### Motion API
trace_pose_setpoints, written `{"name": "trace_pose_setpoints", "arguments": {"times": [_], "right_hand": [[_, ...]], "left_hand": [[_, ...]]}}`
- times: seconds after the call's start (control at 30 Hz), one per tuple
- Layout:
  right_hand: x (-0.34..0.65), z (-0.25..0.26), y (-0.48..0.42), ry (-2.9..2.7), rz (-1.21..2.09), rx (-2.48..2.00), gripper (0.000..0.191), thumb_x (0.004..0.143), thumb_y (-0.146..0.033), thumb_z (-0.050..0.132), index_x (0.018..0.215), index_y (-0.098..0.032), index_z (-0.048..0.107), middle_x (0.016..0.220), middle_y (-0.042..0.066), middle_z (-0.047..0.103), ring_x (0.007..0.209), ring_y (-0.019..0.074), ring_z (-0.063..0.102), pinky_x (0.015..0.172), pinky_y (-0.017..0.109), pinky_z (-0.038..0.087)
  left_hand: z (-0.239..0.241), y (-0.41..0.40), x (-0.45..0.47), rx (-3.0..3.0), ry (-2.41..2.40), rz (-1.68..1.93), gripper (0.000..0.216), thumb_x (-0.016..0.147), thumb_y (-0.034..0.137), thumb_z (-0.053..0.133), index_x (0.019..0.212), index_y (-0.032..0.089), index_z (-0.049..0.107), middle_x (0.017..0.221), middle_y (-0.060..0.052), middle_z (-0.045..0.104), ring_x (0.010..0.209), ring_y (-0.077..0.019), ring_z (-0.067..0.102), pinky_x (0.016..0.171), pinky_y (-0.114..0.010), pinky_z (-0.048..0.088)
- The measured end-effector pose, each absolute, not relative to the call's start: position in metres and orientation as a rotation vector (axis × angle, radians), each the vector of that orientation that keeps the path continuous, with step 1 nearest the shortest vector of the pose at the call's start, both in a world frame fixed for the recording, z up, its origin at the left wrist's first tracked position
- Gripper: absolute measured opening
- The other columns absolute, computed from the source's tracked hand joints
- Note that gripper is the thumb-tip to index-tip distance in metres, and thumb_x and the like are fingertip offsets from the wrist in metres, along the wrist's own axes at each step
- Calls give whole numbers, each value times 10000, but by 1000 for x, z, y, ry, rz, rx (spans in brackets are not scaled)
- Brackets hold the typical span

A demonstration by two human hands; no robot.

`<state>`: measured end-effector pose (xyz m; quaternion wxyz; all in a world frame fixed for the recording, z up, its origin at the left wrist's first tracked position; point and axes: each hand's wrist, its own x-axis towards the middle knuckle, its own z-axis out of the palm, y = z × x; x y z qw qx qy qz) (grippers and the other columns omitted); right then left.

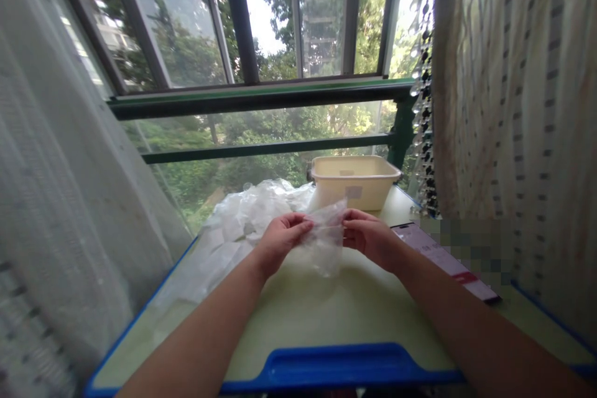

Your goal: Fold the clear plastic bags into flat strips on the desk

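Note:
A clear plastic bag (325,242) hangs between my two hands above the middle of the table. My left hand (285,235) pinches its left edge between thumb and fingers. On the other side, my right hand (366,233) grips the upper right edge with its fingertips. The bag looks thin and crumpled; whether anything is inside I cannot tell. Left of my left hand lies a heap of similar clear plastic bags (247,211), spread over the table's left side. Just behind my hands stands a cream plastic bin (354,189), upright, its inside partly visible.
The pale table (345,323) has a blue rim with a blue moulded tray (340,357) at the front. A phone (443,261) with a lit screen lies right of my right forearm. Curtains (517,106) hang on both sides, and a window with a green rail (265,149) is behind.

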<state>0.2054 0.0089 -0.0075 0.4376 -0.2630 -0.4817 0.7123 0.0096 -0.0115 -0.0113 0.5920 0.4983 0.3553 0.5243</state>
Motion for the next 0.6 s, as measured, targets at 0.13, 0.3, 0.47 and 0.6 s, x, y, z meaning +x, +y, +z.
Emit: {"name": "trace_pose_setpoints", "arguments": {"times": [0.13, 0.3, 0.47, 0.6], "right_hand": [[203, -10, 5, -1258, 1869, -689, 229, 723, -222, 575, 944, -168, 593, 965, 78, 640, 833, 179, 612, 742, 334, 486], [196, -18, 0, -1324, 1799, -790, 293, 717, -309, 633, 965, -157, 605, 929, 79, 644, 765, 157, 613, 709, 306, 501], [200, -14, 4, -1331, 1736, -771, 259, 728, -301, 627, 951, -168, 620, 899, 68, 649, 756, 155, 616, 695, 298, 511], [203, -9, 6, -1266, 1695, -772, 246, 725, -268, 628, 948, -165, 624, 912, 82, 655, 771, 165, 625, 712, 306, 514]], "left_hand": [[-9, -14, 11, 1190, 894, 1265, 307, 621, 272, 723, 866, 103, 651, 768, -64, 670, 657, -123, 602, 650, -240, 476], [-7, -17, 15, 1157, 925, 1198, 357, 640, 277, 706, 943, 102, 634, 766, -70, 672, 663, -141, 608, 640, -273, 496], [-7, -18, 16, 1160, 835, 1155, 313, 685, 265, 670, 953, 109, 624, 796, -74, 668, 696, -142, 618, 694, -281, 490], [-7, -18, 17, 1099, 780, 1161, 334, 676, 227, 678, 983, 125, 597, 830, -72, 666, 736, -148, 622, 728, -282, 481]]}}
